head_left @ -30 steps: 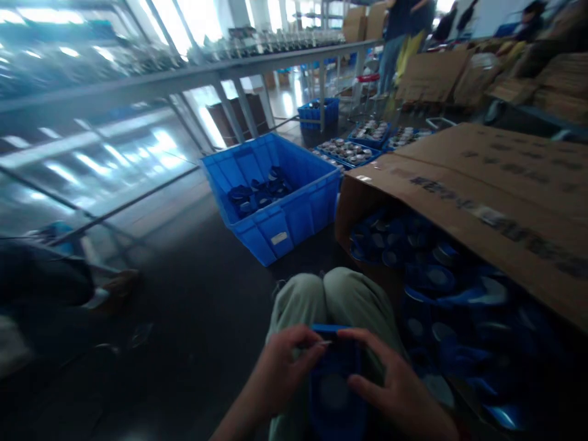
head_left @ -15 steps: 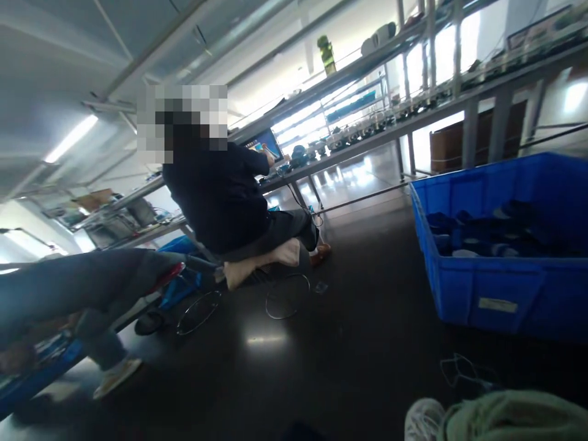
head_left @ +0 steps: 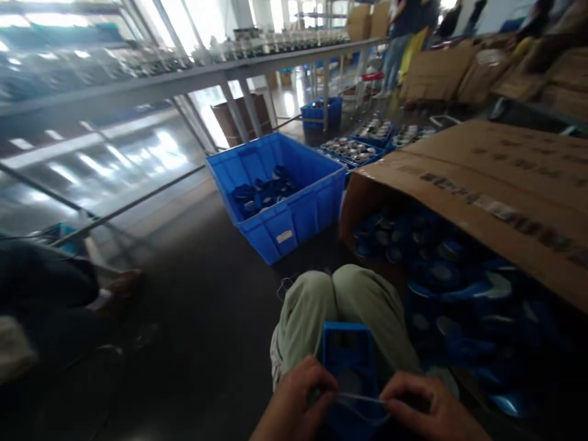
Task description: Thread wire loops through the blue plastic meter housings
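Note:
A blue plastic part (head_left: 350, 343) with a rectangular opening rests on the person's light green trousers, between the thighs. Over its lower half a thin white cord (head_left: 361, 398) is stretched between the two hands. My left hand (head_left: 305, 395) pinches the cord's left end. The right end is between the thumb and finger of my right hand (head_left: 413, 401). A loose strand sags below the taut piece. The lower part of the blue part is dark and partly behind the cord.
A blue bin (head_left: 294, 217) with blue parts stands ahead. An open cardboard box (head_left: 496, 177) full of blue parts is close on the right. A seated person's leg (head_left: 46, 275) is at left, below a long workbench (head_left: 184, 79).
The view has swung to the right and down. Both hands, the cord and the blue part on the lap have come into view, as has the cardboard box.

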### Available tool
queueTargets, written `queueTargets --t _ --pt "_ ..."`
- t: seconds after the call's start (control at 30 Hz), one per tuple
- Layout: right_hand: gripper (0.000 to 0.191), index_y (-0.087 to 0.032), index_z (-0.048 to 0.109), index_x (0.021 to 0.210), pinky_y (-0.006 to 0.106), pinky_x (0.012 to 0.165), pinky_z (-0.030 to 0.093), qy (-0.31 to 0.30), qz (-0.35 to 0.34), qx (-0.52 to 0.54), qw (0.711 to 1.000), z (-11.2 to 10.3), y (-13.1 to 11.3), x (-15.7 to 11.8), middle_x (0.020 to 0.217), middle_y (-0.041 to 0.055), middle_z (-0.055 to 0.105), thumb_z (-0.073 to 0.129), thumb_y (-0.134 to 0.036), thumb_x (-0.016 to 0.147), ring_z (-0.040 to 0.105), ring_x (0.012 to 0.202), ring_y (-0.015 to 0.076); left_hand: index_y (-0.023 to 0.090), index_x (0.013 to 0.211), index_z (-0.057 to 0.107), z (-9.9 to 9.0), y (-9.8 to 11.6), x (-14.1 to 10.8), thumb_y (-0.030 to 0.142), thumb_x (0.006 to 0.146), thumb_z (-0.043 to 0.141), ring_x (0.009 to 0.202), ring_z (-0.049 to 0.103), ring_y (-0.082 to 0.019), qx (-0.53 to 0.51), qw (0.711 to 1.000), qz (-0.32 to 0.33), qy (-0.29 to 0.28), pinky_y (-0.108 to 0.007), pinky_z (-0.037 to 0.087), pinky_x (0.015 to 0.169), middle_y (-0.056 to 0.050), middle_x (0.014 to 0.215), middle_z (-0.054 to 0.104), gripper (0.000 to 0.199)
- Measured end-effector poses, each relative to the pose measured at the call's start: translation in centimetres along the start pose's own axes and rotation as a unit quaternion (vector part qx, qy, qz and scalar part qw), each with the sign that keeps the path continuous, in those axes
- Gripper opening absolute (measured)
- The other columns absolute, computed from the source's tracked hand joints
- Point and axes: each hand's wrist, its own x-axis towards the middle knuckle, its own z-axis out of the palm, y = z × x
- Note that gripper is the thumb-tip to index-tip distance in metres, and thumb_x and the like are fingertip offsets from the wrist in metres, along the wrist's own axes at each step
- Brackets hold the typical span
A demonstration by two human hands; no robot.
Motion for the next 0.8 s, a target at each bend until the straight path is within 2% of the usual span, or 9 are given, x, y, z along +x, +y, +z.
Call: queueTargets --t 0.1,0.23,0.33,0.4,0.53,0.6,0.8 --pt "0.043 -0.016 0.072 0.078 0.028 0.068 0.046 0.047 0.023 0.052 0.997 0.3 -0.4 0.7 0.077 0.0071 0.072 0.064 -0.058 0.075 0.065 0.076 0.0215 0.019 0.087 0.071 -0.6 -1.0 0.5 0.024 0.085 0.055 0.084 0.063 -0.018 0.002 0.999 0.028 -0.027 -0.03 0.048 0.078 -0.006 0.086 0.065 0.017" --pt "0.042 -0.015 0.067 0.074 0.026 0.065 0.042 0.109 0.022 0.039 0.993 0.7 -0.7 1.9 0.072 0.004 0.067 0.064 -0.057 0.076 0.059 0.071 0.0173 0.025 0.09 0.072 -1.0 -1.1 1.5 0.031 0.088 0.054 0.084 0.062 -0.019 0.021 1.0 0.015 -0.003 -0.031 0.05 0.077 -0.005 0.086 0.062 0.02" --pt "0.037 -0.016 0.064 0.074 0.026 0.066 0.041 0.146 0.006 0.017 0.989 0.4 -1.5 2.5 0.073 0.002 0.063 0.061 -0.052 0.081 0.057 0.071 0.0156 0.027 0.1 0.07 -1.1 -0.7 2.0 0.033 0.09 0.05 0.082 0.064 -0.018 0.036 0.999 0.004 0.024 -0.03 0.051 0.074 -0.005 0.089 0.065 0.023" --pt "0.032 -0.016 0.064 0.073 0.026 0.067 0.041 0.151 -0.005 0.009 0.989 0.2 -1.9 2.6 0.074 0.001 0.062 0.061 -0.047 0.082 0.056 0.072 0.0151 0.026 0.098 0.068 -1.1 -0.4 2.0 0.033 0.088 0.051 0.078 0.065 -0.017 0.042 0.998 -0.019 0.039 -0.028 0.052 0.071 -0.004 0.086 0.069 0.021" --pt "0.029 -0.017 0.064 0.071 0.026 0.067 0.042 0.119 -0.011 0.03 0.992 -0.1 -1.8 2.6 0.073 0.0003 0.062 0.06 -0.043 0.083 0.056 0.07 0.0145 0.024 0.078 0.068 -0.7 0.0 1.6 0.032 0.083 0.058 0.065 0.064 -0.016 0.039 0.997 -0.054 0.034 -0.025 0.05 0.061 -0.001 0.072 0.069 0.014" --pt "0.026 -0.017 0.065 0.074 0.027 0.069 0.043 0.133 -0.015 0.013 0.991 0.0 -1.5 3.1 0.075 0.0012 0.063 0.058 -0.04 0.085 0.058 0.073 0.0153 0.023 0.076 0.067 -0.3 -0.1 1.9 0.034 0.083 0.057 0.065 0.063 -0.017 0.043 0.995 -0.069 0.065 -0.026 0.05 0.061 -0.001 0.071 0.068 0.017" --pt "0.022 -0.018 0.065 0.08 0.027 0.068 0.045 0.21 -0.027 -0.036 0.977 0.6 -0.6 4.9 0.076 0.0018 0.065 0.056 -0.036 0.088 0.061 0.073 0.0156 0.021 0.073 0.062 2.0 -0.3 3.9 0.046 0.084 0.056 0.065 0.059 -0.018 0.097 0.964 -0.072 0.236 -0.028 0.048 0.063 0.0 0.069 0.062 0.027"
